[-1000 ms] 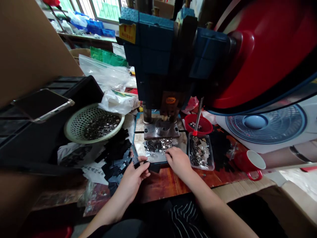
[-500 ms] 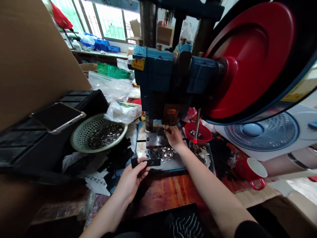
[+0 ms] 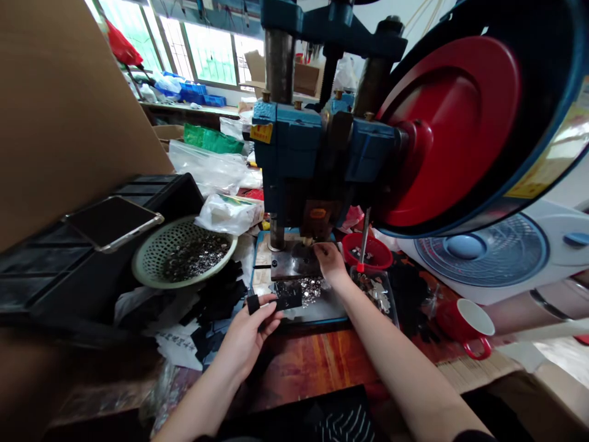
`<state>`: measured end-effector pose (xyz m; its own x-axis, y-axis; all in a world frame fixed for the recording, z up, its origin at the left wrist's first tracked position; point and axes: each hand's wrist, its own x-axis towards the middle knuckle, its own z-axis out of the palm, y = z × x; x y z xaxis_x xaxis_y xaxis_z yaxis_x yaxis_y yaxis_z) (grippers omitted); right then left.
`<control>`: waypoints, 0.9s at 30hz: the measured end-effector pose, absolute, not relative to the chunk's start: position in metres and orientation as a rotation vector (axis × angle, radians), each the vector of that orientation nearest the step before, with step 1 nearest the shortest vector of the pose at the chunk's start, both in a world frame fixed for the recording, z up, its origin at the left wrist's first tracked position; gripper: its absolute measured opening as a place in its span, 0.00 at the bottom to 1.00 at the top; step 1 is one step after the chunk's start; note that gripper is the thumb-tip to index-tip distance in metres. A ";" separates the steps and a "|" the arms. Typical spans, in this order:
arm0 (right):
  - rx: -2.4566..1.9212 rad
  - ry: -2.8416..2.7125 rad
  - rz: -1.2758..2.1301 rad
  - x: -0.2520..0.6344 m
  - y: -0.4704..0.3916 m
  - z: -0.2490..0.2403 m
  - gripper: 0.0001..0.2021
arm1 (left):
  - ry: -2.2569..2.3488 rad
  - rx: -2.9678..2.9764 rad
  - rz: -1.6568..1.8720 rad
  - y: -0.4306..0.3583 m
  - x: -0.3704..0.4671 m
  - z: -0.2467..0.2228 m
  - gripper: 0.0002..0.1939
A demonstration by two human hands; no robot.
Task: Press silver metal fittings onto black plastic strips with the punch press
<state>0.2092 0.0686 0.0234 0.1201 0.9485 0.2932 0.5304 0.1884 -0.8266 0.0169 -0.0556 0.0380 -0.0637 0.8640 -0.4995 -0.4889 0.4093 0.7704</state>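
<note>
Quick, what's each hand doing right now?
Left hand: closed, holding a black strip.
Right hand: bunched up at the metal block; can't tell if it's holding anything.

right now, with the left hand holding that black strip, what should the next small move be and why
Probably ease the right hand back from the metal block: its fingertips are close beside the punch, and whether they hold a small part cannot be seen. Meanwhile the left hand holds the black strip in front of the block.
</note>
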 end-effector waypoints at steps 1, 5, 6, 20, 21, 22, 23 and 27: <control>-1.453 -1.501 0.592 0.210 0.058 0.026 0.13 | 1.172 0.408 1.161 -0.056 0.018 0.037 0.11; -1.269 -1.511 1.105 0.204 0.003 0.032 0.14 | 1.146 0.410 1.155 -0.055 0.023 0.033 0.11; -1.219 -1.525 1.233 0.201 -0.010 0.032 0.14 | 1.129 0.403 1.155 -0.055 0.024 0.033 0.11; -1.122 -1.506 0.952 0.195 -0.057 0.020 0.09 | 0.453 0.063 0.983 -0.061 0.016 0.044 0.31; -1.104 -1.586 0.850 0.196 -0.058 0.020 0.11 | 0.458 0.067 0.990 -0.061 0.016 0.043 0.31; -1.088 -1.663 0.740 0.198 -0.059 0.020 0.12 | 0.465 0.073 0.999 -0.061 0.016 0.043 0.31; -1.077 -1.727 0.632 0.199 -0.060 0.019 0.13 | 0.475 0.082 1.007 -0.061 0.016 0.043 0.31; -1.032 -1.818 0.325 0.202 -0.060 0.018 0.14 | 0.499 0.170 1.049 -0.061 0.016 0.045 0.31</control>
<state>0.2021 -0.0601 0.0180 -0.1569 0.7679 0.6211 0.5052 0.6027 -0.6176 0.0159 -0.0614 0.0455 0.3996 0.8616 -0.3130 -0.7862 0.4977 0.3664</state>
